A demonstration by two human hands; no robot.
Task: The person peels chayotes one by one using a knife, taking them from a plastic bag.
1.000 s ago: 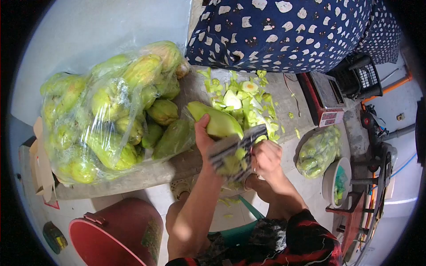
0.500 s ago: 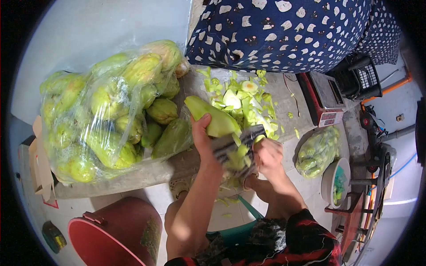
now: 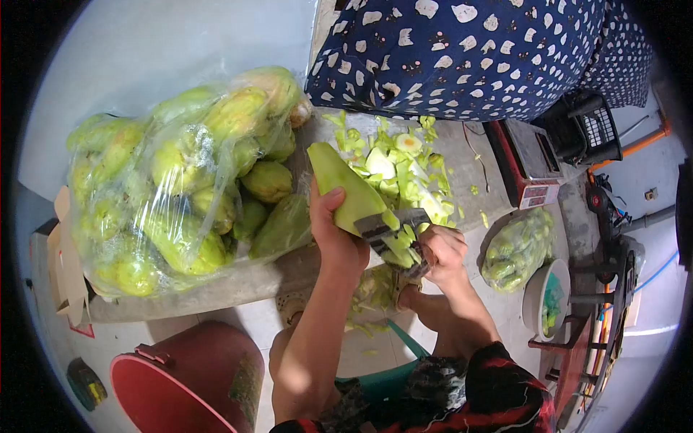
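My left hand (image 3: 334, 227) is closed around the lower part of a partly peeled green papaya (image 3: 343, 182), its thumb along the side. The fruit's narrow end points up and left, away from me. My right hand (image 3: 442, 252) grips a wide dark-bladed knife (image 3: 372, 226); its handle is hidden in my fingers. The blade lies against the papaya's near end, with strips of green peel (image 3: 401, 245) on it. Just beyond, a heap of peelings and pale cut pieces (image 3: 415, 184) lies on the concrete ledge (image 3: 310, 144).
At left, a clear plastic bag (image 3: 162, 169) bulges with green papayas. A red bucket (image 3: 188, 375) stands below it. To the right are a scale (image 3: 530, 151), a second filled bag (image 3: 516, 249) and a white basin (image 3: 538, 307). Blue patterned cloth (image 3: 462, 58) hangs behind the ledge.
The knife and my right hand have shifted slightly right and down, and the blade, blurred before, shows more clearly. The papaya has tilted a little more upright in my left hand.
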